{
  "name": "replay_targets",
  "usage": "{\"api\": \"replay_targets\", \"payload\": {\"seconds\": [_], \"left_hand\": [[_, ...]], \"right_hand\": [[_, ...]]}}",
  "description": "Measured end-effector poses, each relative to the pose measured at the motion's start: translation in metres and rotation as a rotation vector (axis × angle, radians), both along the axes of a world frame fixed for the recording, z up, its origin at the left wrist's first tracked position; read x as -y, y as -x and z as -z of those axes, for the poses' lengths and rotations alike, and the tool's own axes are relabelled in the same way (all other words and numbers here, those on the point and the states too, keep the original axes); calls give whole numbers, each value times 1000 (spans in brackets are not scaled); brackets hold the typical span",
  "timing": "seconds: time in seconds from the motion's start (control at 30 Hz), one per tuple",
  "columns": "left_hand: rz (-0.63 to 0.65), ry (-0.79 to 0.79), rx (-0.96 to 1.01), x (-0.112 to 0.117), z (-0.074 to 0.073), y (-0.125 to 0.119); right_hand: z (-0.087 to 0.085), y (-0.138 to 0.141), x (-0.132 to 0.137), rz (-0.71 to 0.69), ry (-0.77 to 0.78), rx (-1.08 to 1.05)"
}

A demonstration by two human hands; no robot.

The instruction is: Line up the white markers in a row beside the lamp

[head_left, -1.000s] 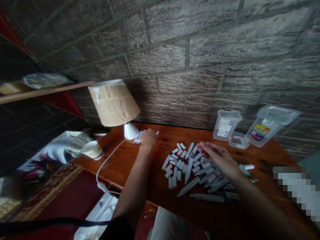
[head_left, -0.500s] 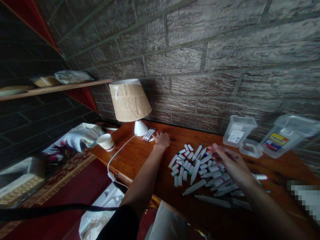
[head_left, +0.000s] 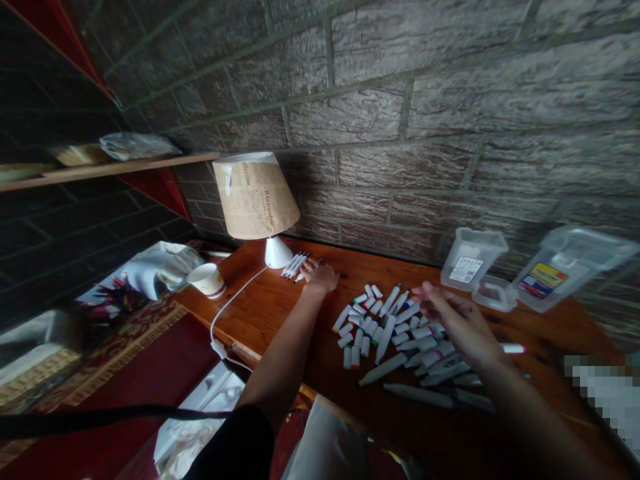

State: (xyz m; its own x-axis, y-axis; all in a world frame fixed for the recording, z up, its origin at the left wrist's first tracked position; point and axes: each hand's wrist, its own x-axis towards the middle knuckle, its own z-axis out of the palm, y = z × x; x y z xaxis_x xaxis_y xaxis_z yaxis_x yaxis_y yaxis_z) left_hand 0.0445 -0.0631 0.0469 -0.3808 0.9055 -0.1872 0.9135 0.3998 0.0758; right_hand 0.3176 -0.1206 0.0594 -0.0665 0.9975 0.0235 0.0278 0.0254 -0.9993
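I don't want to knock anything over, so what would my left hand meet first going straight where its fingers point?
Probably the row of slim white markers, which your left hand may already touch; beyond it stands the white cone-shaped lamp base.

Count: hands x2, left hand [head_left: 321, 276], right hand [head_left: 453, 317]. Desk [head_left: 255, 310] x1. Lamp [head_left: 256, 201] x1, paper cup [head_left: 207, 280] x1. Clear containers [head_left: 475, 248] x2, one label [head_left: 467, 269] on each, so labels x2. Small clear lid [head_left: 495, 305] x1. Markers by the lamp [head_left: 295, 265]: at least three, overlap blocks an exact number. Main pile: short white caps [head_left: 355, 357], more than a dozen; long marker barrels [head_left: 385, 339], at least five, right forearm hides some. Wall shelf [head_left: 145, 165] x1.
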Motion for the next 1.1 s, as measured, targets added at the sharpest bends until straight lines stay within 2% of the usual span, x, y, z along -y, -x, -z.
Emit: {"api": "replay_targets", "payload": {"seconds": [0.13,0.33,0.6,0.83,1.1], "left_hand": [[14,-8,-15,2,-3,0],[92,-34,39,7,-3,-14],[52,-9,29,2,0,-2],[87,-37,87,3,2,-6],[30,12,55,-3,4,3]], "right_hand": [[3,-1,-1,-11,7,12],[5,-2,-2,-21,0,43],[3,-2,-1,-18,12,56],[6,-3,-3,-16,-18,61],[5,-3,-3,-18,20,45]]}}
